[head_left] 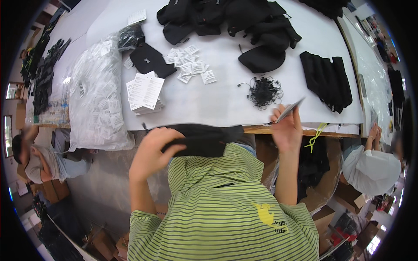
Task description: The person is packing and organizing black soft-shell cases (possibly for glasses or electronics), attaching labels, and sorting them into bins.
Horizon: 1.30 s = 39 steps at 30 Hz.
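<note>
My left hand (155, 150) grips a black fabric pouch (202, 138) at the table's near edge, thumb and fingers closed round its left end. The pouch lies sideways in front of my body, slightly smeared by motion. Raised on the right, my right hand (287, 132) pinches a thin pale card (289, 109), seen almost edge-on. Just beyond that hand is a tangled heap of black tag strings (264, 92). A stack of white printed cards (146, 93) stands at left centre, beside scattered small white packets (190, 64).
Black fabric pouches (261, 58) are piled at the back; flattened ones (326, 80) lie right. A clear bag of packets (96, 91) overhangs the front edge at left. A yellow-green cord (314, 139) hangs at right. Other people sit left (52, 158) and right (372, 167).
</note>
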{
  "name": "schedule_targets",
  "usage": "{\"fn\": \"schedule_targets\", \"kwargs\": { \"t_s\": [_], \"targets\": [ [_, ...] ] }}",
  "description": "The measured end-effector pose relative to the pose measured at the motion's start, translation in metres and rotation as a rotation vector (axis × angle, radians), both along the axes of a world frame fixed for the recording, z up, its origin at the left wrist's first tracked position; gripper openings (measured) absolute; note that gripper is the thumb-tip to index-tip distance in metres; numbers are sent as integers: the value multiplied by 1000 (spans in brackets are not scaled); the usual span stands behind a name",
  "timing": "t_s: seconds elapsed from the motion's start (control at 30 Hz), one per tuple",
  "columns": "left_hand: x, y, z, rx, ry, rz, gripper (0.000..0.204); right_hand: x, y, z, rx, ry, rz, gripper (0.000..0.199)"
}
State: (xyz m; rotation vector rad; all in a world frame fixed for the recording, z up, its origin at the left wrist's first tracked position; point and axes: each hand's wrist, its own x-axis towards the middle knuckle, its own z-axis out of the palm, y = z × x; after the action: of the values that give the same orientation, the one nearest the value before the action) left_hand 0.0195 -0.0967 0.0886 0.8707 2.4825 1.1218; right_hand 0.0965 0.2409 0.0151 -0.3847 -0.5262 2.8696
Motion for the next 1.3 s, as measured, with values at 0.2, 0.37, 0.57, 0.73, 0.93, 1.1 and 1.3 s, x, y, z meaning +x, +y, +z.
{"fn": "schedule_targets", "kwargs": {
  "t_s": [0.2,0.37,0.57,0.73,0.93,1.1,1.3],
  "targets": [
    [7,28,-4,-10,-61,-183,20,-34,-49,-12,-476,39,186,25],
    [6,30,-5,17,-33,-180,20,-40,-47,6,-340,-129,55,26],
    [6,33,-2,-29,-36,-197,18,-39,-40,2,-162,-237,25,30],
    [5,33,-2,-7,-11,-195,19,-44,-40,7,15,-359,-64,31],
    [4,35,0,-43,-1,-195,18,-42,-34,7,13,-385,-21,30],
    [4,37,0,-33,3,-202,18,-50,-44,14,208,-499,-174,28],
    [1,41,2,-61,45,-225,19,-39,-46,40,835,-255,-32,24]
  ]
}}
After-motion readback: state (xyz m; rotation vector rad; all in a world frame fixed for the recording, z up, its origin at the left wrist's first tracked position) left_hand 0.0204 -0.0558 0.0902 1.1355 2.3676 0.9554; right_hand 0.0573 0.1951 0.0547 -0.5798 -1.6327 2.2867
